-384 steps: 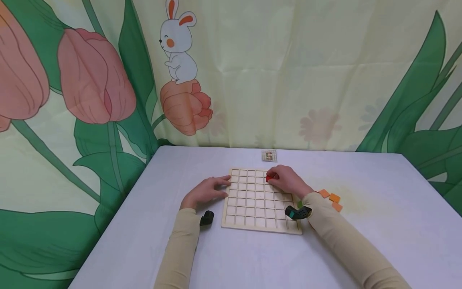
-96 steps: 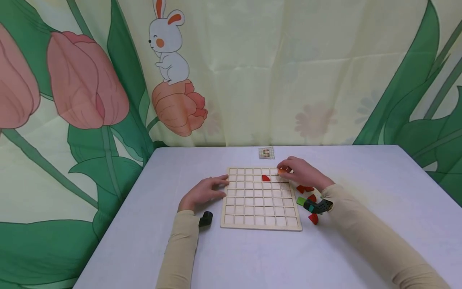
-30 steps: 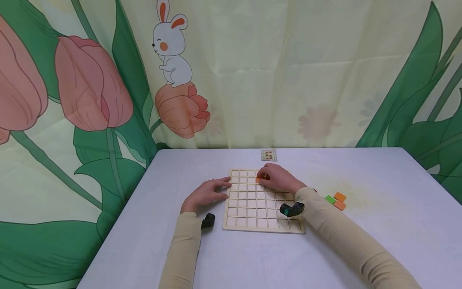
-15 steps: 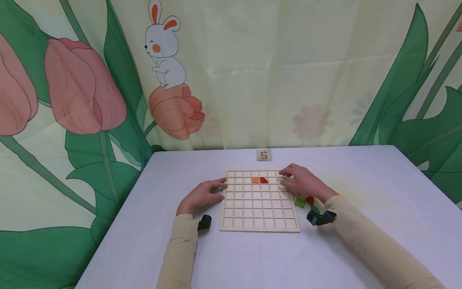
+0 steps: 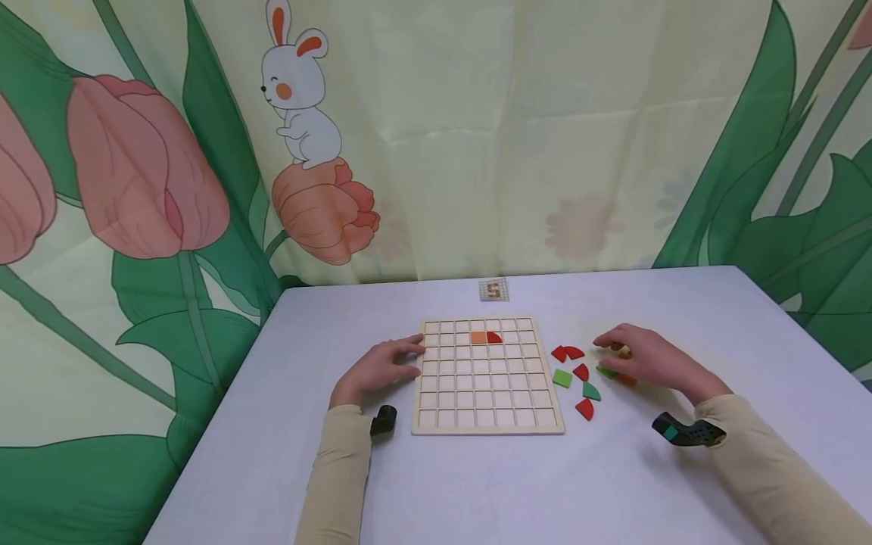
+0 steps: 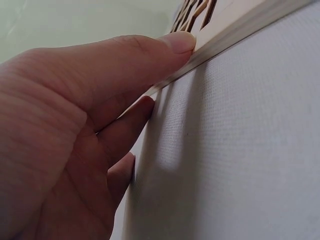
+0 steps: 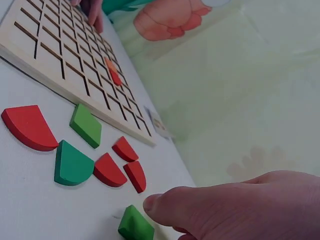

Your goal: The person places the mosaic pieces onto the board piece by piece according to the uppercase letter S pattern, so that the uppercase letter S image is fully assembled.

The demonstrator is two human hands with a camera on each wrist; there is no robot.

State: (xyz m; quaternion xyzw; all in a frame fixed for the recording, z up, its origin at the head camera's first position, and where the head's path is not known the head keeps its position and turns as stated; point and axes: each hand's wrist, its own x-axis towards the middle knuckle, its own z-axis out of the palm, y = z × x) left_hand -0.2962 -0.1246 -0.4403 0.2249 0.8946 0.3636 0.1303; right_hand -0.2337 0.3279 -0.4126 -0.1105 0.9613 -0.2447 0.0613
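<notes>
A wooden grid board lies flat on the table. In one row near its far side, an orange square tile sits directly left of a red quarter-circle tile. My left hand rests at the board's left edge, its thumb touching the wooden rim and its fingers relaxed. To the right of the board, my right hand reaches over some loose tiles, thumb close to a light green tile. Orange tiles show partly under this hand, whose fingers cover the rest.
Between board and right hand lie several red quarter-circle tiles, a dark green quarter-circle tile and a light green square tile. A small gridded card bearing a patterned figure lies behind the board. A printed curtain hangs beyond the table.
The red tile, then the orange one, went from my right hand into the grid. Since letting go of the orange tile, that hand has moved right to the loose tiles. My left hand stayed put.
</notes>
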